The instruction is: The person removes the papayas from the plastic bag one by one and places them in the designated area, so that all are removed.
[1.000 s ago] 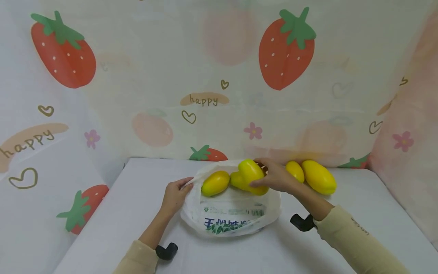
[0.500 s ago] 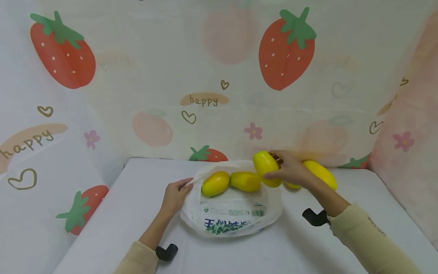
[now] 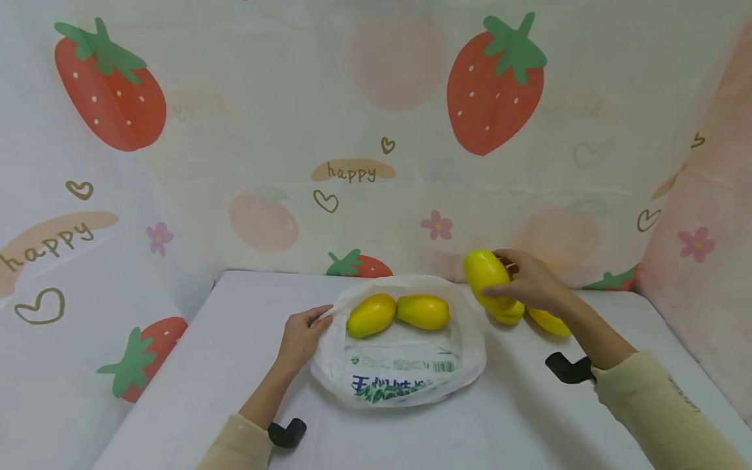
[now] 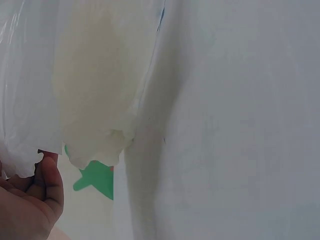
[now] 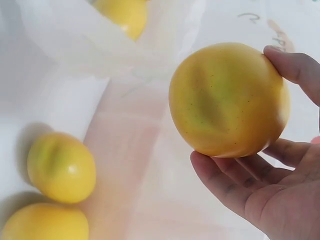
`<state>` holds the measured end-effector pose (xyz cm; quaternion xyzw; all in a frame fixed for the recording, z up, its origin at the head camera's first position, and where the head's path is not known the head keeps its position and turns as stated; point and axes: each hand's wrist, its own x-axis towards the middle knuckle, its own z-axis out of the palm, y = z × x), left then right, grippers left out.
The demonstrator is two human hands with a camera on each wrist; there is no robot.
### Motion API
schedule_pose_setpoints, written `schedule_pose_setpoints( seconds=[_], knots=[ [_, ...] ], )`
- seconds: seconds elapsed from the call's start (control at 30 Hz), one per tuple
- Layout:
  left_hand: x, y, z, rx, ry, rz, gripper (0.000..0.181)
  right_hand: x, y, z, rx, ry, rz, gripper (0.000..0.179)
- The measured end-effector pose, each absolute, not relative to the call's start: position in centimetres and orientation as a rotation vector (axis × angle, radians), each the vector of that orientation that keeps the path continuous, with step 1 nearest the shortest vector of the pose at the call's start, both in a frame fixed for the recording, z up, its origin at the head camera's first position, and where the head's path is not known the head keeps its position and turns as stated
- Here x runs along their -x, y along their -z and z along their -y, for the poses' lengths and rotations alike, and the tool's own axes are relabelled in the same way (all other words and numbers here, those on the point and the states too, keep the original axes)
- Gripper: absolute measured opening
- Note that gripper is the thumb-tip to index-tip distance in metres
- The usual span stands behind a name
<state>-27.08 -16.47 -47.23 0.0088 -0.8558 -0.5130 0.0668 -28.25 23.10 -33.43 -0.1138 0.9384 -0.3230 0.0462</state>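
Note:
A white plastic bag [image 3: 470, 372] with printed lettering lies with its mouth wide. My left hand [image 3: 301, 336] pinches its left rim between thumb and fingers; in the left wrist view the left hand [image 4: 35, 200] grips the thin plastic edge. Inside the bag rest two yellow-green mangoes, a left mango [image 3: 371, 315] and a right mango [image 3: 423, 312], end to end. Right of the bag, my right hand [image 3: 531, 282] holds another mango [image 3: 486, 274] in the air, thumb on one side and fingers on the other. The right wrist view shows this held mango [image 5: 225, 100] whole.
Two more mangoes lie on the white table [image 3: 411, 437] right of the bag, a nearer-to-bag mango [image 3: 510, 314] and a farther mango [image 3: 549, 321], both partly behind the right hand. A strawberry-print cloth [image 3: 376, 215] hangs behind the table.
My right hand has carried the mango from over the bag to the right, past the bag's rim and over the mangoes on the table. My left hand has stayed on the rim.

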Motion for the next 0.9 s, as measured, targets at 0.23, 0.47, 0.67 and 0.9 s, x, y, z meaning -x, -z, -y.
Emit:
schedule_pose_setpoints(
  seconds=[0.23, 0.47, 0.67, 0.9],
  knots=[
    [27.2, 47.3, 16.4, -0.026, 1.533, 2.587, 0.032, 28.5, 33.2, -24.6, 0.334, 0.926, -2.904, 0.088],
    [27.1, 47.3, 16.4, -0.022, 1.525, 2.585, 0.033, 28.4, 32.9, -26.2, 0.326, 0.907, -2.925, 0.088],
    [27.0, 47.3, 16.4, -0.016, 1.521, 2.583, 0.033, 28.5, 32.9, -27.4, 0.291, 0.892, -2.932, 0.088],
    [26.9, 47.2, 16.3, -0.014, 1.527, 2.58, 0.033, 28.7, 32.7, -28.5, 0.264, 0.864, -2.933, 0.09]
  ],
)
